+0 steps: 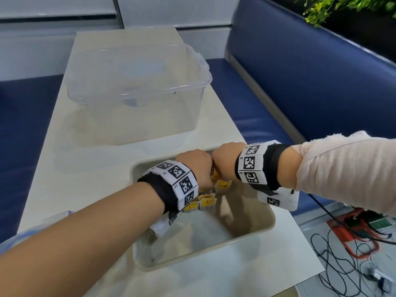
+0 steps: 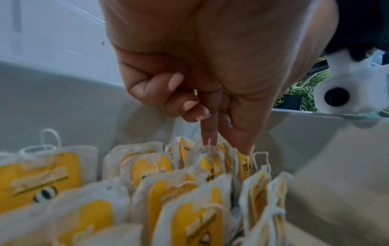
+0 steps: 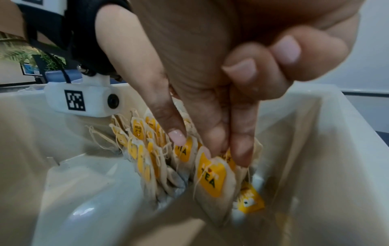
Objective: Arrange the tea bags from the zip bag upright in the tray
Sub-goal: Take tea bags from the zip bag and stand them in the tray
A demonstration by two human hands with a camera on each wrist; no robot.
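A beige tray (image 1: 272, 217) on the table holds a row of several tea bags (image 1: 206, 202) with yellow tags, standing upright at its far left. Both hands reach into the far end. My left hand (image 1: 199, 166) points its index finger and thumb down and pinches the top of one tea bag (image 2: 245, 164) in the row (image 2: 168, 183), with its other fingers curled. My right hand (image 3: 210, 149) pinches a tea bag (image 3: 212, 176) marked TEA by its top, upright beside the row (image 3: 143, 144). Another yellow-tagged bag (image 3: 250, 201) lies flat on the tray floor.
A clear lidded plastic box (image 1: 137, 86) stands behind the tray. A clear plastic piece (image 1: 62, 215), maybe the zip bag, lies under my left forearm. A blue bench (image 1: 300, 82) runs along the right, with cables (image 1: 353, 243) on the floor.
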